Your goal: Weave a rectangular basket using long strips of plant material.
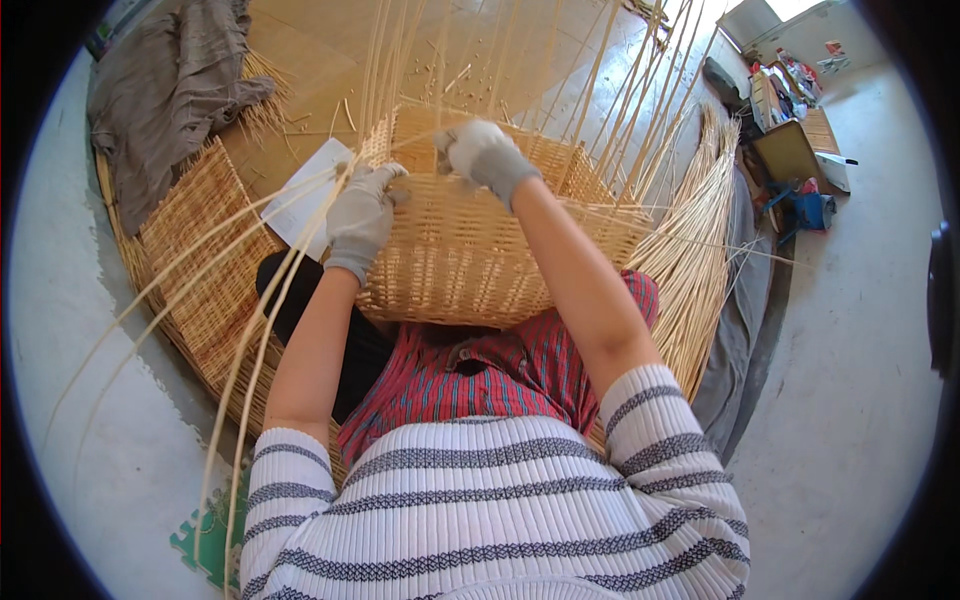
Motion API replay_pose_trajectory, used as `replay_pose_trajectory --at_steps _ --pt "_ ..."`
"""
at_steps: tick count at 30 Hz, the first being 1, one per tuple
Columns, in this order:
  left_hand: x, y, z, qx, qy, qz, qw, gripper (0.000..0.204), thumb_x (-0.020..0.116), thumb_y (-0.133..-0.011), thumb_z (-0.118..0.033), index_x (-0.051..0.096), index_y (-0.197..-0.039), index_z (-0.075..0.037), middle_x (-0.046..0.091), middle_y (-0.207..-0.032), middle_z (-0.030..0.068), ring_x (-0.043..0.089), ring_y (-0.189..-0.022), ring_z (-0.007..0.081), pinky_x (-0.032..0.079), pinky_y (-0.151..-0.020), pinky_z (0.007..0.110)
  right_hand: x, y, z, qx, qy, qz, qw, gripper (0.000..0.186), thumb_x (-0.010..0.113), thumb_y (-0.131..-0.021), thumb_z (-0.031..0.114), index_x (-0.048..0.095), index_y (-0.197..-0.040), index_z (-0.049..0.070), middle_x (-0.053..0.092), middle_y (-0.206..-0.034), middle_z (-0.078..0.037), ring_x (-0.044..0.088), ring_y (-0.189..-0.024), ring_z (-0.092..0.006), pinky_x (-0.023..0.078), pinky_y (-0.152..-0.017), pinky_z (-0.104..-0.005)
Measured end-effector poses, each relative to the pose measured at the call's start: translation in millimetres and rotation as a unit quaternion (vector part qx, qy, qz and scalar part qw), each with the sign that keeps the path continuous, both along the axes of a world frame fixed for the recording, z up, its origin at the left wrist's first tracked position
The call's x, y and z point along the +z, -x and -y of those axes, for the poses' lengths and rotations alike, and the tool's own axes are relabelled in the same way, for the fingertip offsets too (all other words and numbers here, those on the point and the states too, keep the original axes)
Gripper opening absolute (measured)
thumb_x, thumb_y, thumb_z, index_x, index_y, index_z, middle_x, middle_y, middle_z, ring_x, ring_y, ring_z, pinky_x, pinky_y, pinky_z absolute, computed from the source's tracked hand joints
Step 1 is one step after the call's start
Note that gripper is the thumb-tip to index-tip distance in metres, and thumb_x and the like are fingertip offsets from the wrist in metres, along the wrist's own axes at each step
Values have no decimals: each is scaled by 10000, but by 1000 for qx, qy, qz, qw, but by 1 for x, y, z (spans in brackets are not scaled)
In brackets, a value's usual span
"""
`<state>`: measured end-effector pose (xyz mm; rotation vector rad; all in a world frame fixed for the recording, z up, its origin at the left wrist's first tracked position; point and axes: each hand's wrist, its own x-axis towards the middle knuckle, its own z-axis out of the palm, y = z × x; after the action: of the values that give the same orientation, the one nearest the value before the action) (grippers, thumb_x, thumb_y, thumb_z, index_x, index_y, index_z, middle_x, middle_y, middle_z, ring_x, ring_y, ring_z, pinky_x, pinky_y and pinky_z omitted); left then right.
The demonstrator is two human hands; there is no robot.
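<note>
A woven wicker basket [455,245] of pale yellow strands rests across my lap, tilted toward me. Long upright wicker stakes [590,75] rise from its far and right sides. My left hand [362,222], in a light grey-white work glove, grips the near left corner of the rim, its fingers bent over the edge. Several loose wicker strands [265,315] trail from that corner down past my left arm. Above the near rim is my gloved right hand [485,158], its fingers curled and slightly blurred. A thin strand runs from them toward the left corner.
A flat woven panel [200,235] leans at the left, below a grey-brown cloth [165,110]. White paper [305,195] lies beside the basket. At the right is a large bundle of wicker rods [690,290]. Farther off stand a blue stool [812,208] and cluttered items. Wicker scraps dot the floor.
</note>
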<state>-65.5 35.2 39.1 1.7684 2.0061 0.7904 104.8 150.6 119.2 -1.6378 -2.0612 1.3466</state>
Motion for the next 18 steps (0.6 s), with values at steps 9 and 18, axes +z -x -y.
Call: replay_pose_trajectory --at_steps 9,18 --pt "5 -46 9 54 -245 -142 957 393 649 -867 -78 661 -1247 -177 609 -1275 135 653 -1047 344 535 -874 420 -63 -23 65 -64 -224 -141 962 332 560 -1017 290 686 -963 -13 700 -812 -167 703 -646 -190 553 -551 -336" --pt "14 -107 10 -122 -17 -158 980 838 730 -868 -200 306 -1584 -301 506 -1402 171 632 -1100 340 498 -955 416 -35 -97 13 -172 -349 -143 910 281 488 -1008 72 594 -1269 70 697 -1107 -94 669 -1065 -226 550 -854 -342"
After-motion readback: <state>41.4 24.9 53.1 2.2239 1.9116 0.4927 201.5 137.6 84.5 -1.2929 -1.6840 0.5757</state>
